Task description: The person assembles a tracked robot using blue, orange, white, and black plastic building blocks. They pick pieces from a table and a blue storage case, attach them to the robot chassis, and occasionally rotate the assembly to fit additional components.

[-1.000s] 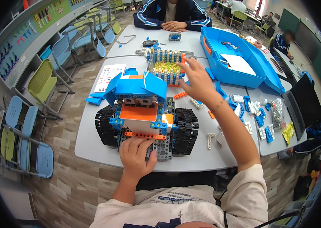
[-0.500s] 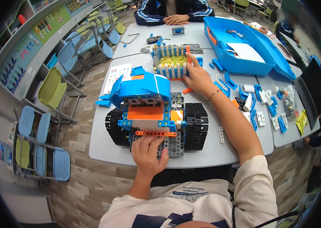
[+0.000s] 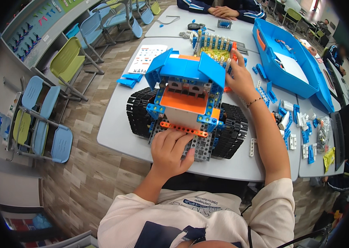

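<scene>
A brick-built tracked vehicle with a blue roof, an orange-and-white panel and two black tracks stands on the grey-white table. At its near end, my left hand is curled over the grey studded base, fingertips just below an orange beam. My right hand reaches past the vehicle's right side. Its fingers and thumb hold the right side of a brick-built bin with yellow stringy filling, next to an orange piece. The roof hides part of the bin, and the left fingertips are partly hidden.
A blue storage case lies open at the back right. Loose blue and white parts are spread along the right side. An instruction sheet lies left of the vehicle. Another person's hands rest at the far edge. Chairs stand at left.
The whole view has turned and shifted, so the vehicle appears slanted and farther right, its roof covering more of the bin. Both hands keep their places on the vehicle and bin.
</scene>
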### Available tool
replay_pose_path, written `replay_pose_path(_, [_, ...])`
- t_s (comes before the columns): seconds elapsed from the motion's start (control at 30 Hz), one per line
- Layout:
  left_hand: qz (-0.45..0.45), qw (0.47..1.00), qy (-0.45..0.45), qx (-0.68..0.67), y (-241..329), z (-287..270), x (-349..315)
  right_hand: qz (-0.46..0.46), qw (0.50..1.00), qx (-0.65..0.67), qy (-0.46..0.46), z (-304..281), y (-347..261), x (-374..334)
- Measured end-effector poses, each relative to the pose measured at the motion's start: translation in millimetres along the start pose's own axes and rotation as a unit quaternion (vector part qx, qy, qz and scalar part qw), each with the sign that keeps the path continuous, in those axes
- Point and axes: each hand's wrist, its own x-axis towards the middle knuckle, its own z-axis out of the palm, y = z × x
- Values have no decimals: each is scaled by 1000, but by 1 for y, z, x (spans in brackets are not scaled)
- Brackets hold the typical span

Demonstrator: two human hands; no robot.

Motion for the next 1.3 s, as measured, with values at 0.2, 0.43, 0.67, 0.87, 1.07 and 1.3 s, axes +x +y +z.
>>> replay_pose_path(0.2, [0,1000,-4,5,0,1,0,12,1000,6,-2,-1,-2,0])
replay_pose_path(0.43, [-5,1000,-6,6,1,0,-1,-15,1000,0,28,5,4,0])
replay_pose_path(0.67, [-2,1000,5,10,1,2,-2,-5,1000,-7,-1,-2,4,-2])
replay_pose_path(0.87, [0,1000,-5,14,0,2,-4,-51,994,44,82,-19,6,-2])
replay_pose_path(1.07, [6,1000,-2,20,-1,2,-6,-77,961,136,229,-85,-22,6])
replay_pose_path(1.3, [-18,1000,21,11,-9,12,-16,-232,913,335,2,-184,-128,-93])
